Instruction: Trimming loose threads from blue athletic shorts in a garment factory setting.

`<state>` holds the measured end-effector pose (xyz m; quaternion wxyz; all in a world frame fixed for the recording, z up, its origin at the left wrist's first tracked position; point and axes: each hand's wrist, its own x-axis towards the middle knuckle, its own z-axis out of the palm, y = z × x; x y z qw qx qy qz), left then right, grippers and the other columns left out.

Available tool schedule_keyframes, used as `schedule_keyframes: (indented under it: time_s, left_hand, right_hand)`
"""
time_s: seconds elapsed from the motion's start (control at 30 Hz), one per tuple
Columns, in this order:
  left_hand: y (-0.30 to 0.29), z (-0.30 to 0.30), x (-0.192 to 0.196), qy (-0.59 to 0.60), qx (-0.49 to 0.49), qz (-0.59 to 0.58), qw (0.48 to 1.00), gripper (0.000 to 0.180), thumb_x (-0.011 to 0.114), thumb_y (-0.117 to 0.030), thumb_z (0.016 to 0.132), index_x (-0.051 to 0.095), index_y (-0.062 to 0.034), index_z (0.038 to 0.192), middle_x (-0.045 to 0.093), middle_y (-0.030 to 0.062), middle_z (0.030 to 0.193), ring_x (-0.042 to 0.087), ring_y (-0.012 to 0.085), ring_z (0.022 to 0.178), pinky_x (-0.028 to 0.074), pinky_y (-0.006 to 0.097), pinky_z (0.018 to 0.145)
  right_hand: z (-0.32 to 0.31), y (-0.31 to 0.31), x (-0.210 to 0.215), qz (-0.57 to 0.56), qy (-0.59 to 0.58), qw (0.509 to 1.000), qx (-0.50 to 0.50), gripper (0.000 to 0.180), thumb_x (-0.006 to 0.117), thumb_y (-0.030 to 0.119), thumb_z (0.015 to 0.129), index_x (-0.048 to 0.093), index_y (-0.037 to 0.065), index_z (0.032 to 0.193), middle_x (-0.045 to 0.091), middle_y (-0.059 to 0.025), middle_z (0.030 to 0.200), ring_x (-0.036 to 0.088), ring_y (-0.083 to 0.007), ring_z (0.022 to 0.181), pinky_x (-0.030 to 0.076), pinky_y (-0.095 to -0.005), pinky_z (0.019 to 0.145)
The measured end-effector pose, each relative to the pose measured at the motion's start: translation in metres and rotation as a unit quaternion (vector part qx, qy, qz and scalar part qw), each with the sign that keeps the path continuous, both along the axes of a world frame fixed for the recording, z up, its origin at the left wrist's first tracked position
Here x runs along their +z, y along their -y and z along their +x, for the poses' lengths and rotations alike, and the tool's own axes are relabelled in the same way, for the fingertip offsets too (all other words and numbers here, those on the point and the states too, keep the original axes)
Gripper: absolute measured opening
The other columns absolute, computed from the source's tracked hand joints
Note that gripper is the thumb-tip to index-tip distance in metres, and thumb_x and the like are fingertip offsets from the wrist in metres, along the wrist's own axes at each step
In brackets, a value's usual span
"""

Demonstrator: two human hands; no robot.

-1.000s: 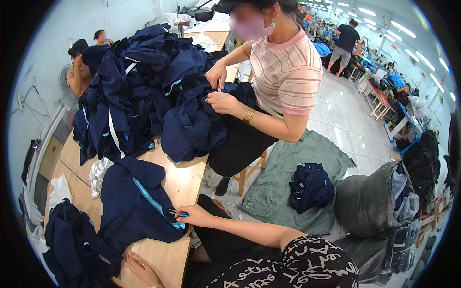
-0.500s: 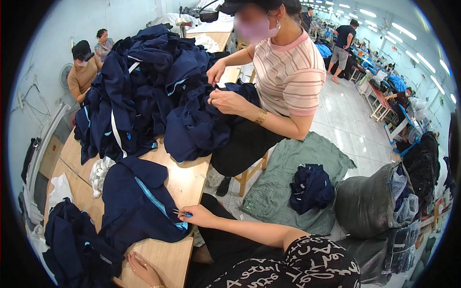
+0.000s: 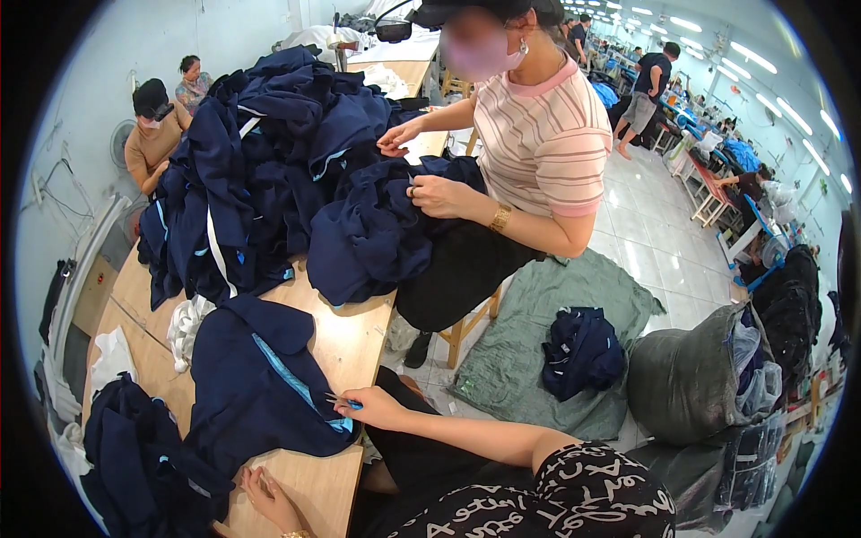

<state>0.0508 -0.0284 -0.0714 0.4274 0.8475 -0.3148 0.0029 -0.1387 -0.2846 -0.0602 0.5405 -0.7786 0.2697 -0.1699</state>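
A navy blue garment (image 3: 238, 386) with a light blue strip along an opening lies spread on the wooden table. My right hand (image 3: 375, 409) closes around small blue-handled thread snips (image 3: 345, 403), their blades pointing left over the garment's right edge, by the light blue strip. The blades stand slightly apart. Palm partly turned up, my left hand (image 3: 269, 502) rests on bare tabletop just below the garment's lower edge. Its fingers are extended and hold nothing. Another navy garment (image 3: 134, 457) is bunched at the table's left.
A large heap of navy garments (image 3: 260, 170) covers the far table (image 3: 345, 345). A seated co-worker (image 3: 538, 134) handles cloth at its right. White cloth strips (image 3: 188, 332) lie beside my garment. On the floor are a green sheet (image 3: 502, 359) with a navy bundle and a stuffed sack (image 3: 691, 377).
My left hand has turned slightly, with its fingers lifted a little more. My right hand with the snips has shifted slightly right and down. The co-worker's hands have moved apart.
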Motion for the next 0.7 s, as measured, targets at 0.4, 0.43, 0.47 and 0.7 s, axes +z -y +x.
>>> schedule_keyframes:
  time_s: [0.4,0.43,0.47,0.7]
  left_hand:
    - [0.004,-0.006,0.007,-0.009,0.008,-0.007,1.0,0.025,0.05,0.002,0.083,0.055,0.0024,0.107,0.042,0.0164,0.134,0.04,0.0311,0.125,0.035,0.038,0.103]
    - [0.003,-0.005,0.007,0.013,0.005,0.011,1.0,0.025,0.05,0.002,0.082,0.055,0.0024,0.106,0.043,0.0166,0.133,0.041,0.0313,0.125,0.034,0.038,0.103]
    - [0.003,-0.006,0.009,0.012,0.011,0.012,1.0,0.025,0.05,0.002,0.082,0.055,0.0024,0.106,0.043,0.0166,0.133,0.041,0.0313,0.125,0.034,0.038,0.103]
    - [0.008,-0.008,0.012,0.041,0.012,0.025,0.999,0.023,0.051,0.002,0.08,0.057,0.0,0.102,0.048,0.0187,0.13,0.041,0.033,0.123,0.03,0.04,0.105]
  right_hand:
    - [-0.001,-0.005,0.002,-0.018,0.004,1.0,-0.021,0.023,0.062,0.023,0.086,0.062,0.001,0.091,0.068,-0.0128,0.087,0.066,-0.0253,0.085,0.049,-0.0296,0.074]
    - [-0.001,-0.004,0.002,-0.012,0.022,1.0,-0.019,0.022,0.062,0.022,0.086,0.061,0.001,0.09,0.068,-0.0126,0.087,0.066,-0.0246,0.085,0.049,-0.0296,0.074]
    - [-0.001,-0.004,0.003,-0.007,0.038,0.999,-0.015,0.022,0.062,0.022,0.086,0.06,0.0,0.089,0.068,-0.0123,0.087,0.066,-0.024,0.086,0.049,-0.0295,0.074]
    - [0.0,-0.006,-0.002,0.01,0.08,0.996,-0.04,0.021,0.06,0.023,0.086,0.064,0.003,0.092,0.065,-0.0159,0.079,0.064,-0.0296,0.076,0.048,-0.0329,0.068]
